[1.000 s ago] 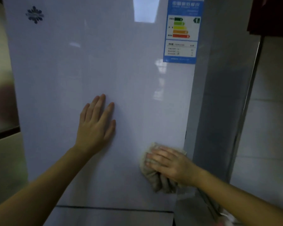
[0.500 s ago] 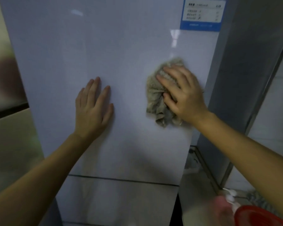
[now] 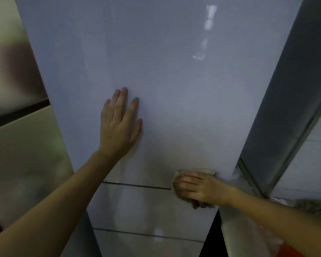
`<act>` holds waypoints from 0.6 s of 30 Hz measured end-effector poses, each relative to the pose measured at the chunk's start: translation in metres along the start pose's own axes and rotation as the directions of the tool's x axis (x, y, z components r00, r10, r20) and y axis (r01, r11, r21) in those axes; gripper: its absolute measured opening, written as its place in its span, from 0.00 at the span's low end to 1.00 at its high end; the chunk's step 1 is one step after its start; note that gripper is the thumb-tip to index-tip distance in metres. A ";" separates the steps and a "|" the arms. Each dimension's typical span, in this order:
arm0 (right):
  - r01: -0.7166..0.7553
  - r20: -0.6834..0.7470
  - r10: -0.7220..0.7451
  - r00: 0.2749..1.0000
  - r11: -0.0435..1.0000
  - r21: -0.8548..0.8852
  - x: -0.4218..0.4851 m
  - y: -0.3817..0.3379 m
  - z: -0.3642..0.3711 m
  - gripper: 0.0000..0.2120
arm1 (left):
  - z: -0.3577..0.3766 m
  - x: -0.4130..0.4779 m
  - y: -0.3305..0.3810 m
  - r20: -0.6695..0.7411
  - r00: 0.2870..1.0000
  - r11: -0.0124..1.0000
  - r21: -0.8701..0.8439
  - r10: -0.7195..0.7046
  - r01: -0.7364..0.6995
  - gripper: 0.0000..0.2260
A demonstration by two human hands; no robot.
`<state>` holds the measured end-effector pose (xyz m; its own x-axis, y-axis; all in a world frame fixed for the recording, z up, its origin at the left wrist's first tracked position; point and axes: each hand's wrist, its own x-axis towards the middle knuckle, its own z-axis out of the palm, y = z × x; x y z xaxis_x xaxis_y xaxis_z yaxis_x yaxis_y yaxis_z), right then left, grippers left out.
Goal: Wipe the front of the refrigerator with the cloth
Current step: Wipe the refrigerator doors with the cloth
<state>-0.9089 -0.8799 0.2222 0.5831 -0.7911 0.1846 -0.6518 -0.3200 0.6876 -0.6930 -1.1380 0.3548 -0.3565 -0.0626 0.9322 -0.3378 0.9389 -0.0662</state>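
Orange-red blob (image 3: 289, 251) in the bottom right corner is the closest thing on my head feed. It's too blurry to name, and the right forearm (image 3: 267, 216) cuts across just above it. A fuzzy grey thing (image 3: 312, 206) peeks out behind that same arm, and I can't tell what that is either.

Following the arm up, the right hand (image 3: 196, 188) is low on the refrigerator (image 3: 165, 71) front, near its right edge. Its fingers are together, laid fairly flat and pointing left, pressing the cloth (image 3: 202, 204) against the door. It's more a palm-down push than a fist grip. The hand hides most of the cloth, so I only get a pale strip above the fingers and a crumpled bit hanging below the wrist. It sits right on the upper seam (image 3: 137, 185), the dark line between the big door and the panel under it. A lower seam (image 3: 137, 233) runs further down.

The left hand (image 3: 120, 125) is higher and further left, well apart from the cloth. It's flat on the glossy white door with straight fingers pointing up, holding nothing. A few bright reflections show near the door's top right.

Past the door's right edge there's the grey side panel (image 3: 285, 89), then a tiled wall (image 3: 315, 154). Off to the left is a beige surface (image 3: 20, 154) with a dark band across it, all out of focus.
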 end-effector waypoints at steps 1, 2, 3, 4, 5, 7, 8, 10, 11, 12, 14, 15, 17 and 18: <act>-0.025 -0.012 0.025 1.000 1.000 0.003 0.002 -0.001 0.000 0.14 | -0.001 -0.002 0.001 0.010 1.000 1.000 -0.009 -0.003 0.003 0.24; -0.054 -0.027 0.054 0.998 0.999 0.005 0.003 -0.003 0.000 0.14 | -0.003 -0.005 0.002 0.022 1.000 1.000 -0.019 -0.007 0.008 0.23; -0.087 -0.040 0.087 0.995 0.996 0.012 0.004 -0.006 0.000 0.13 | -0.004 -0.011 0.003 0.034 0.999 0.999 -0.033 -0.010 0.012 0.23; -0.125 -0.046 0.126 0.991 0.992 0.027 0.005 -0.010 0.000 0.13 | -0.006 -0.019 0.005 0.049 0.999 0.999 -0.052 -0.013 0.016 0.22; -0.170 -0.043 0.172 0.984 0.984 0.047 0.006 -0.015 -0.002 0.13 | -0.007 -0.030 0.008 0.071 0.997 0.997 -0.077 -0.021 0.027 0.22; -0.284 -0.016 0.287 0.958 0.954 0.092 0.009 -0.025 -0.004 0.14 | -0.011 -0.054 0.015 0.150 0.987 0.987 -0.137 -0.064 0.085 0.22; -0.353 -0.004 0.356 0.934 0.927 0.126 0.012 -0.032 -0.006 0.15 | -0.014 -0.066 0.019 0.200 0.975 0.978 -0.165 -0.093 0.127 0.22; -0.493 0.022 0.503 0.864 0.838 0.236 0.020 -0.046 -0.010 0.16 | -0.019 -0.092 0.027 0.308 0.940 0.951 -0.219 -0.143 0.217 0.22; -0.558 0.041 0.574 0.818 0.774 0.298 0.025 -0.053 -0.012 0.16 | -0.022 -0.104 0.030 0.363 0.917 0.934 -0.244 -0.162 0.262 0.22; -0.623 0.063 0.646 0.760 0.698 0.353 0.030 -0.060 -0.016 0.15 | -0.024 -0.117 0.033 0.419 0.890 0.914 -0.266 -0.177 0.307 0.22; -0.744 0.094 0.797 0.596 0.504 0.438 0.040 -0.076 -0.023 0.14 | -0.029 -0.141 0.037 0.534 0.823 0.870 -0.293 -0.195 0.396 0.23; -0.792 0.113 0.866 0.487 0.384 0.475 0.045 -0.087 -0.026 0.15 | -0.030 -0.153 0.038 0.586 0.786 0.850 -0.298 -0.197 0.435 0.23; -0.845 0.171 0.953 0.249 0.128 0.520 0.052 -0.115 -0.031 0.17 | -0.033 -0.175 0.037 0.680 0.710 0.812 -0.304 -0.181 0.499 0.24; -0.854 0.205 0.968 0.147 0.019 0.521 0.055 -0.132 -0.034 0.18 | -0.034 -0.187 0.035 0.725 0.669 0.791 -0.309 -0.163 0.528 0.26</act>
<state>-0.7745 -0.8631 0.1653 -0.6447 -0.5328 0.5482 -0.7625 0.3977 -0.5103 -0.6090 -1.0822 0.1903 -0.8152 -0.4403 0.3763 -0.1863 0.8145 0.5495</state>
